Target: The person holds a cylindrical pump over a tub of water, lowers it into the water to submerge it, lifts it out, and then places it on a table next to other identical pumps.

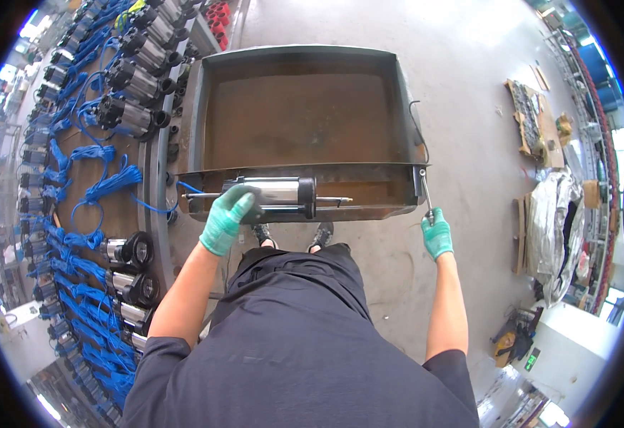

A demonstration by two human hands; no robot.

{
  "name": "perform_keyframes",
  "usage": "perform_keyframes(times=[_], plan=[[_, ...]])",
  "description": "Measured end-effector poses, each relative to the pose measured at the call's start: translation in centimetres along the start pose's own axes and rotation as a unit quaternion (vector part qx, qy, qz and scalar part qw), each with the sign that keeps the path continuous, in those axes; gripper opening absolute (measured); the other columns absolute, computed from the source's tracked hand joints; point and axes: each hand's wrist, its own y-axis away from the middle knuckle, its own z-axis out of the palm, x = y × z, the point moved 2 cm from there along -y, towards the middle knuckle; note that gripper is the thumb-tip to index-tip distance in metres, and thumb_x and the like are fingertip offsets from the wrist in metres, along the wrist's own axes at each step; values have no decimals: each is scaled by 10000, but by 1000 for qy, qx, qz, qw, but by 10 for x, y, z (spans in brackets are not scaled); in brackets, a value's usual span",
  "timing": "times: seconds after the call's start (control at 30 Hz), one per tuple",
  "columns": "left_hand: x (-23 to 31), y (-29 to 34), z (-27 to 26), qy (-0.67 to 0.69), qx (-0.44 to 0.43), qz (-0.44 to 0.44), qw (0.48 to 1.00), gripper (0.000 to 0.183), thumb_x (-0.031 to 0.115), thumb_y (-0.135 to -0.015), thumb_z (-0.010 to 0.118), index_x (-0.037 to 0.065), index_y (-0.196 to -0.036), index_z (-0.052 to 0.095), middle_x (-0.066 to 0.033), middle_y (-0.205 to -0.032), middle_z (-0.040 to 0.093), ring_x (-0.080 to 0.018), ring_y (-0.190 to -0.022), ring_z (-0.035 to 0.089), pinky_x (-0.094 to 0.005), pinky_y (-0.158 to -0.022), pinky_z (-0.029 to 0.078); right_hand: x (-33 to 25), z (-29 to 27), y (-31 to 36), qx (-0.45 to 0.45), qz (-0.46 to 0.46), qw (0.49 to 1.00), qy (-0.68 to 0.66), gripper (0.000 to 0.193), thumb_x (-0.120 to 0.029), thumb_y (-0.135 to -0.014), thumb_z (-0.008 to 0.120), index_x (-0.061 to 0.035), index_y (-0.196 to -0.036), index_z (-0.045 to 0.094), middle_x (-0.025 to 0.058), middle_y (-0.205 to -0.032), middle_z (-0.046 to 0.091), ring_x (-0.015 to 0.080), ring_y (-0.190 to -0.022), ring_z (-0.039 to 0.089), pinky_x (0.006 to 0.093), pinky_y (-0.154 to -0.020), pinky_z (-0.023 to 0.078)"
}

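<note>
A silver cylindrical pump (280, 187) with a black end cap lies sideways at the front of the metal tank (301, 51). Thin rods stick out past both its ends. My left hand (227, 217), in a green glove with dark fingertips, is over the pump's left part; its fingers are smeared by motion, so their grip is unclear. At the tank's right front corner, my right hand (437, 236), gloved in green, is closed on the handle of a ratchet wrench (427, 191). The wrench head points away from me, beside the tank wall.
On the left, a long bench (112, 207) carries several similar pumps (130, 118) and many coiled blue cables (112, 182). Red parts (218, 20) are beyond it. Brownish water seems to fill the tank. Flattened cardboard (533, 121) and silvery sheeting (556, 228) lie at right.
</note>
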Motion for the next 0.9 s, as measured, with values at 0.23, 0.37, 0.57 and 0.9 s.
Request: perform_keyframes(times=[0.23, 0.37, 0.57, 0.9], plan=[[-26, 44, -57, -93, 150, -46, 983, 240, 206, -1053, 594, 44, -1209, 679, -52, -1047, 746, -121, -889, 688, -282, -789, 556, 47, 54, -45, 28, 14, 996, -89, 282, -122, -983, 600, -33, -1222, 480, 165, -1002, 674, 313, -874, 641, 444, -845, 508], [-27, 58, -96, -153, 238, -35, 959, 216, 160, -1030, 612, 35, -1192, 680, -65, -1045, 743, -140, -925, 684, -299, -812, 540, 17, 51, -44, 105, -40, 993, 43, 333, -118, -964, 639, -3, -1261, 543, 174, -1111, 636, 300, -975, 642, 420, -895, 517], [-12, 27, -145, -428, 269, 85, 859, 233, 122, -946, 634, 39, -1157, 688, -198, -1093, 707, -383, -1022, 669, -442, -913, 524, -203, 43, 15, 20, -259, 961, -97, 367, -175, -970, 690, -2, -1275, 584, 166, -1207, 606, 311, -1058, 625, 398, -968, 499], [20, -48, -158, -574, 18, 67, 816, 358, 339, -1020, 563, 48, -1193, 681, -214, -1078, 713, -418, -1057, 646, -493, -948, 498, -331, 76, 15, -177, -365, 905, 128, 78, -133, -872, 647, -72, -916, 669, 167, -988, 657, 421, -861, 665, 493, -800, 543]])
